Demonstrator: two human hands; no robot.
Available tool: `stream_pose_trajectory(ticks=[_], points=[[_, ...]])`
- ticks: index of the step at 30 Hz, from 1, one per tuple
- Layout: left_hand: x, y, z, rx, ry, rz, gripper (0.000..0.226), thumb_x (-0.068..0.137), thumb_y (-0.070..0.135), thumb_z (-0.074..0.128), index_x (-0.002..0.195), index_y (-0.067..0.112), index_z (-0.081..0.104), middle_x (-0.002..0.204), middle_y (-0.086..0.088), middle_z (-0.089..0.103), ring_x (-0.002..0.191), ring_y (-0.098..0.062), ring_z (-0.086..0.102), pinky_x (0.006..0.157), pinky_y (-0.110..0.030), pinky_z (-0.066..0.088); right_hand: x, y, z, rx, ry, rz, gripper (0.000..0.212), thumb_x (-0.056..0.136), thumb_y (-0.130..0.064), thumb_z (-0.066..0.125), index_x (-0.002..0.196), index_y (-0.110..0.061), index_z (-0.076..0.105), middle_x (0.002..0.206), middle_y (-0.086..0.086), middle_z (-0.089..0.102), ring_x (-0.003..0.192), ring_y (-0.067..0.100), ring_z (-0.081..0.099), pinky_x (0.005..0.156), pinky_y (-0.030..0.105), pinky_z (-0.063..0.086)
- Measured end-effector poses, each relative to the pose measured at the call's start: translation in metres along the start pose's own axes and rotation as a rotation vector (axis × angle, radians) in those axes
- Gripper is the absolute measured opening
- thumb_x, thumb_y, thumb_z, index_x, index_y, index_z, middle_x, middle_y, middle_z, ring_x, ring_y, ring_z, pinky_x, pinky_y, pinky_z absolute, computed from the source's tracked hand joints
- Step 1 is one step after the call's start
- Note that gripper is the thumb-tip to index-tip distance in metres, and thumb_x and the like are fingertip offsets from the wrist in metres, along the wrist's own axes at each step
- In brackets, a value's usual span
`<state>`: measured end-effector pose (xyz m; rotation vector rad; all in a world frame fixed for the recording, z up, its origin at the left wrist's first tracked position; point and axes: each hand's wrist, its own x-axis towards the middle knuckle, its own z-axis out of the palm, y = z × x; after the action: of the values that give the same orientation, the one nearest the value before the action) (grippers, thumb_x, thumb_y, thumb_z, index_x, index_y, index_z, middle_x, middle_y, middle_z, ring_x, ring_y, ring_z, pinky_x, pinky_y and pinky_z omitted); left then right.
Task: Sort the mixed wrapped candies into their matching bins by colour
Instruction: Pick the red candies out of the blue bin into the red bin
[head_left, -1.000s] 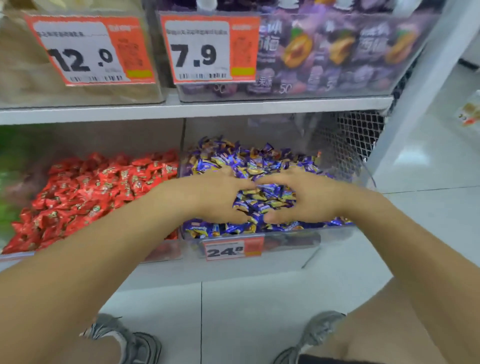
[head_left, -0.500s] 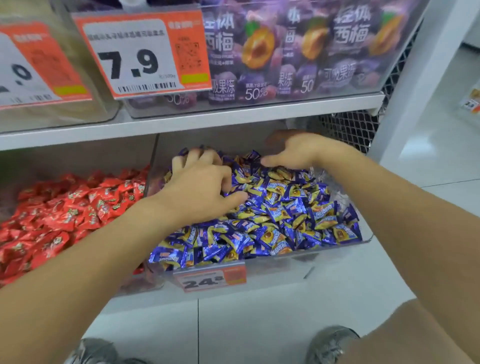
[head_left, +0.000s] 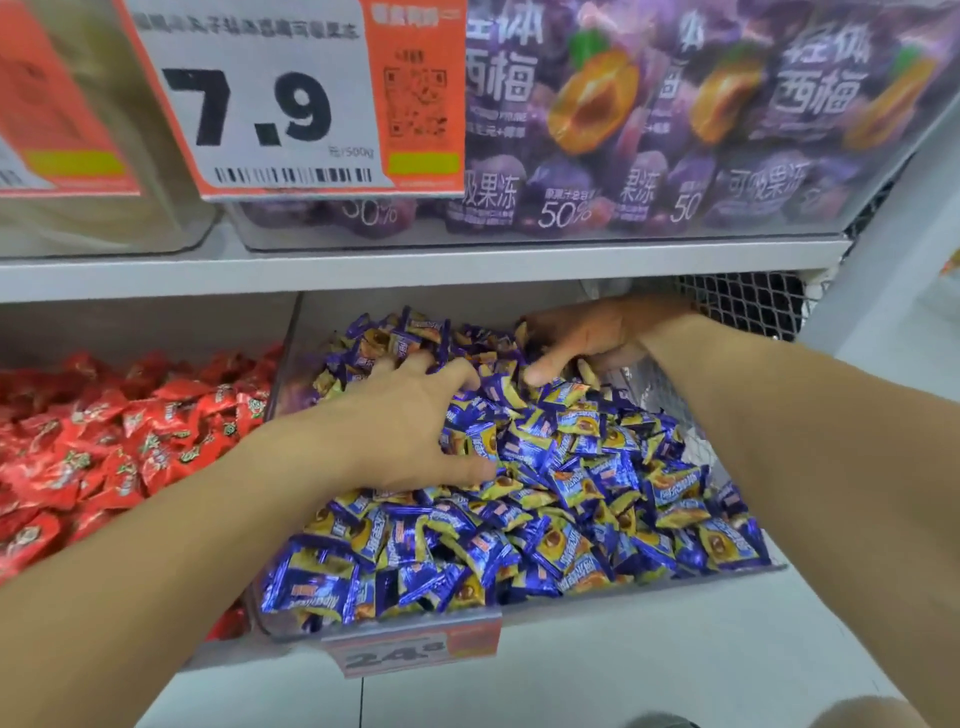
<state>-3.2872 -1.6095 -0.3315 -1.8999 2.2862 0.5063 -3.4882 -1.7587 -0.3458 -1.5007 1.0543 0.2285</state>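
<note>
Lay heaped in the clear bin (head_left: 597, 597) at centre frame: blue-and-yellow wrapped candies (head_left: 545, 499), with red wrapped candies (head_left: 104, 441) in the neighbouring bin at left. Pressed into the blue pile, left hand (head_left: 410, 421), fingers spread and bent into the wrappers; could not tell whether any piece was pinched. Reached toward the bin's back at upper right, right hand (head_left: 597, 338), fingers half buried, grip likewise not discernible. No stray colour visible on top. Judged light, small, crinkly and slick, apt to slide and shift underhand; best pinched singly across the wrapper body or by a twisted end.
</note>
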Motion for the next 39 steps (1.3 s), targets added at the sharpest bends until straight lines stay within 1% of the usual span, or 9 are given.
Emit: stream_pose_trajectory(ticks=[5,9,15,18,23,27,31,34,39], points=[[-0.001,-0.002,-0.005,-0.126,0.145,-0.018,0.105,0.064,0.075,0.069,0.145,0.028,0.02,0.13,-0.004,0.046,0.121,-0.024,0.048,0.094,-0.033,0.041,0.02,0.008,-0.001,0.153,0.028,-0.051,0.121,0.03,-0.034,0.103,0.139,-0.02,0.051,0.149,0.004,0.048,0.142,0.024,0.038,0.12,0.051,0.023],[0.012,-0.007,-0.023,-0.096,0.401,-0.143,0.075,0.081,0.079,0.043,0.132,0.026,0.049,0.128,-0.002,0.058,0.119,-0.024,0.056,0.095,-0.031,0.045,0.025,0.003,0.0,0.27,-0.081,-0.106,0.111,0.025,-0.034,0.103,0.126,-0.015,0.06,0.128,0.008,0.066,0.121,0.023,0.061,0.112,0.046,0.038],[0.046,-0.025,-0.039,-0.405,-0.101,-0.378,0.087,0.072,0.078,0.057,0.142,0.029,0.046,0.153,0.0,0.039,0.135,-0.021,0.041,0.107,-0.033,0.03,0.031,-0.011,0.007,0.243,-0.146,-0.108,0.094,0.033,-0.038,0.101,0.119,-0.017,0.071,0.126,0.008,0.068,0.116,0.023,0.065,0.104,0.042,0.048],[0.051,-0.031,-0.034,-0.524,-0.188,-0.405,0.09,0.068,0.068,0.071,0.144,0.027,0.044,0.155,0.001,0.035,0.14,-0.022,0.035,0.106,-0.036,0.028,0.033,-0.015,0.014,0.187,-0.217,-0.1,0.089,0.052,-0.02,0.098,0.132,-0.018,0.06,0.13,0.011,0.065,0.121,0.028,0.061,0.111,0.051,0.04],[0.05,-0.035,-0.031,-0.527,-0.121,-0.297,0.086,0.066,0.057,0.079,0.14,0.03,0.045,0.147,0.006,0.046,0.132,-0.017,0.042,0.104,-0.027,0.029,0.029,-0.012,0.02,0.16,-0.146,-0.201,0.087,0.068,0.0,0.085,0.143,-0.016,0.045,0.129,0.01,0.066,0.119,0.031,0.063,0.105,0.057,0.044],[0.042,-0.032,-0.031,-0.529,-0.166,-0.186,0.077,0.066,0.063,0.077,0.133,0.034,0.051,0.135,0.018,0.051,0.123,-0.01,0.048,0.108,-0.028,0.03,0.004,-0.016,0.024,-0.019,0.109,-0.267,0.086,0.058,-0.017,0.093,0.132,-0.021,0.05,0.126,0.0,0.068,0.116,0.018,0.065,0.107,0.046,0.046],[0.018,-0.026,-0.028,-0.318,0.229,0.031,0.079,0.068,0.051,0.082,0.134,0.033,0.042,0.12,0.019,0.052,0.107,-0.005,0.051,0.085,-0.015,0.035,-0.037,-0.018,0.042,-0.405,0.334,-0.27,0.078,0.067,-0.041,0.087,0.132,-0.029,0.046,0.122,-0.012,0.063,0.098,0.007,0.066,0.088,0.037,0.057],[-0.005,-0.019,-0.024,-0.309,0.284,0.18,0.067,0.071,0.056,0.076,0.126,0.031,0.046,0.102,0.018,0.06,0.088,0.003,0.058,0.073,-0.003,0.038,-0.057,-0.005,0.059,-0.475,0.449,-0.49,0.063,0.073,-0.033,0.087,0.127,-0.025,0.056,0.113,-0.008,0.067,0.096,0.011,0.067,0.088,0.034,0.055],[-0.035,-0.008,-0.002,-0.169,0.174,0.233,0.07,0.073,0.084,0.042,0.132,0.047,0.03,0.128,0.016,0.044,0.116,-0.006,0.043,0.1,-0.027,0.039,-0.083,0.028,0.091,-0.597,0.45,-0.512,0.073,0.075,-0.07,0.067,0.134,-0.033,0.049,0.131,-0.012,0.044,0.121,0.002,0.049,0.106,0.029,0.041]])
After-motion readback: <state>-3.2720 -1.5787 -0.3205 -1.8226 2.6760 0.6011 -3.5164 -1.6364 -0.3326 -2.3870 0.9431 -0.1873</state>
